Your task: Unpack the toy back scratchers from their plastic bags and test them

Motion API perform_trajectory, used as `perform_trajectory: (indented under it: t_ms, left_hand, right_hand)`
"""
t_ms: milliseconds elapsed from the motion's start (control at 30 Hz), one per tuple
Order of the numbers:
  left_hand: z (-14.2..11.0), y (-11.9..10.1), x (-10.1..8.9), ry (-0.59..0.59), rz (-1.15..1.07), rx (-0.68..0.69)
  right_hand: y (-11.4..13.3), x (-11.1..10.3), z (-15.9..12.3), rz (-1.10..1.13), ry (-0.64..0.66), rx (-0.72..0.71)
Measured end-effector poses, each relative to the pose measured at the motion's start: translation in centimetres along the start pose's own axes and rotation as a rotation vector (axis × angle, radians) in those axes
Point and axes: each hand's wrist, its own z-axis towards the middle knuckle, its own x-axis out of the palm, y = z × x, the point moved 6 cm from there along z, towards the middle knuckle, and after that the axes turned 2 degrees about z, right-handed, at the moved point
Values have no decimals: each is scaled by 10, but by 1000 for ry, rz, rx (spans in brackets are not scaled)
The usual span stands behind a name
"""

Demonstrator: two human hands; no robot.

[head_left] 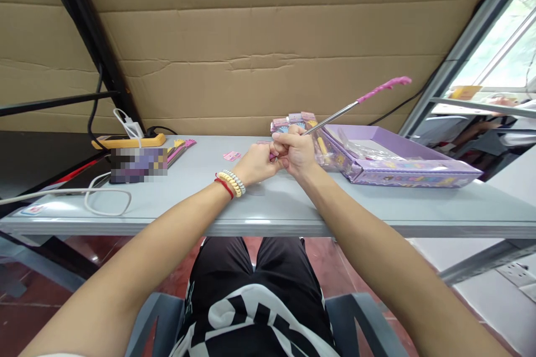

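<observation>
A telescopic back scratcher (335, 117), with a thin metal rod and a pink end, slants up to the right from my hands. My right hand (298, 150) is closed around its lower part. My left hand (257, 164), wearing bracelets at the wrist, is closed against the right fingers, at a small pink bit of the scratcher's lower end. Its fingertips are partly hidden. Just behind and right of my hands lie several clear-wrapped packs (322, 150) with coloured pieces. A small pink card (231, 155) rests on the desk to the left.
A purple display box (414, 173) holding clear plastic wrap stands at right. On the left are more scratchers (181, 150), a blurred-out phone-like item (138, 165), a white cable (109, 213) and a yellow power strip (125, 142). Cardboard (268, 39) backs the grey desk (167, 206).
</observation>
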Motion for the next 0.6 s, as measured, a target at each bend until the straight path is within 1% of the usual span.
perform_trajectory:
  t_ms: [200, 400, 600]
  left_hand:
    - [-2, 3, 0, -2, 71, -6]
    - [-1, 3, -1, -2, 136, 18]
    - [1, 2, -2, 24, 144, 2]
  right_hand:
    - [-2, -1, 0, -24, -11, -10]
    - [0, -1, -2, -22, -61, -39]
    - [3, -1, 0, 21, -130, -66]
